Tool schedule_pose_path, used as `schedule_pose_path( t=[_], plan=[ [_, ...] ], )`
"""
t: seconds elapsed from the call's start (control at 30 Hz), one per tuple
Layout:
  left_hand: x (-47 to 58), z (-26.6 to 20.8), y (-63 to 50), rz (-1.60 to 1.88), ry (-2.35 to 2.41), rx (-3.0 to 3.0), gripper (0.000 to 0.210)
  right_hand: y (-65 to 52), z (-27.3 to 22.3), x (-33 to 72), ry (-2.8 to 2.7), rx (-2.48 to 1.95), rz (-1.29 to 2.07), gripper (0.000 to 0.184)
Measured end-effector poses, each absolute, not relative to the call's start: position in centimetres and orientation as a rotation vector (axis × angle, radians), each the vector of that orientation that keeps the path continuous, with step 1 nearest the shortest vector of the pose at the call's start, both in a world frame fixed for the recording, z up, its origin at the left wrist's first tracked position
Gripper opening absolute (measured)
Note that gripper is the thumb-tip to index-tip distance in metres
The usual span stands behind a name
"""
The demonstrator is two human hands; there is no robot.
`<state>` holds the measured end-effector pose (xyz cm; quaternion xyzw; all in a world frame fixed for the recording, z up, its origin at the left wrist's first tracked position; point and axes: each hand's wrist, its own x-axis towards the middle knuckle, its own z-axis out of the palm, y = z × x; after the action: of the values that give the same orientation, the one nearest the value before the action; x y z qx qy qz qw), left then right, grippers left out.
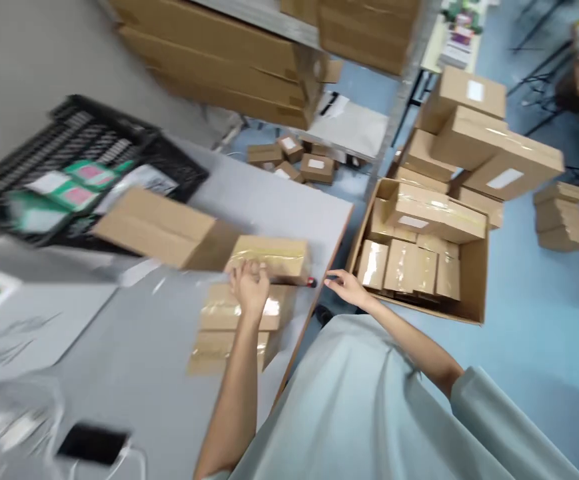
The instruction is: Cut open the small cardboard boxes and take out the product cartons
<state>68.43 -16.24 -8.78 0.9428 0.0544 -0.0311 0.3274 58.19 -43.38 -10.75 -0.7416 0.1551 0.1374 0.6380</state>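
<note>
A taped cardboard box (282,251) lies on the grey table near its right edge. My left hand (250,287) is on this box's near left corner, its fingers bent against the cardboard. Just below are two more taped boxes, a closer one (216,350) and a middle one (219,310), partly behind my left forearm. A small dark object with a red tip (312,282) shows at the first box's right end. Beyond the table edge, my right hand (346,288) hovers with fingers apart and nothing in it, close to a large open carton (473,293).
Several taped boxes (402,267) fill the carton, with more stacked behind (469,133). A black crate (179,163) holds green and pink packets. An open-flapped cardboard box (156,227) stands beside it. A phone (92,443) with a white cable lies at lower left.
</note>
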Motion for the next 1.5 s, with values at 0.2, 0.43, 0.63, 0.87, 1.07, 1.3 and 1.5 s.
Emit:
schedule_pose_path(
  t=[0.2, 0.43, 0.63, 0.87, 1.07, 1.3, 1.5],
  plan=[
    [68.5, -9.9, -31.4, -0.163, -0.253, 2.388, 0.058, -59.3, -10.4, 55.8, 0.689, -1.626, 0.023, 0.043],
    [70.2, -12.3, -46.9, -0.457, -0.540, 2.310, 0.062, -74.6, -12.4, 53.2, 1.004, -1.469, -0.254, 0.060],
    [76.3, -14.6, -59.0, -0.741, -0.365, 2.200, 0.085, -84.8, -15.7, 57.9, 1.100, -1.502, -0.253, 0.064],
    [80.4, -15.9, -65.3, -0.980, -0.179, 1.973, 0.082, -87.5, -17.4, 62.9, 1.185, -1.567, -0.176, 0.068],
    [77.7, -14.9, -61.7, -0.818, -0.056, 1.954, 0.079, -84.3, -12.8, 59.7, 1.101, -1.713, -0.231, 0.066],
    [66.5, -4.5, -48.8, -0.195, -0.211, 1.740, 0.065, -73.2, 0.8, 51.1, 0.851, -1.961, -0.609, 0.049],
    [54.1, 8.3, -36.2, 0.379, 0.099, 1.888, 0.055, -61.0, 7.4, 48.4, 0.428, -1.943, -0.602, 0.038]
  ],
)
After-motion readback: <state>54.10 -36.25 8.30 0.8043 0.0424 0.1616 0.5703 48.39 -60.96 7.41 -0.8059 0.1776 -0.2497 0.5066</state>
